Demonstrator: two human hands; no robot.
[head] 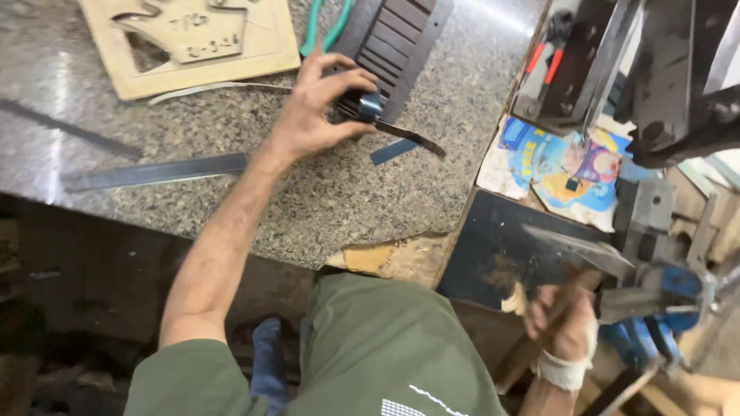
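My left hand (312, 115) grips a small bundle of dark steel strips (356, 106) on the granite bench (231, 200). Right hand (563, 323), bandaged, closes around a wooden handle (566, 296), probably a hammer's. More strips (397, 31) lie unhandled beside the wooden template (193, 46).

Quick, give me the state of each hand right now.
Left hand: closed on a bundle of dark metal strips on the granite counter.
Right hand: bandaged, closed around a wooden handle.
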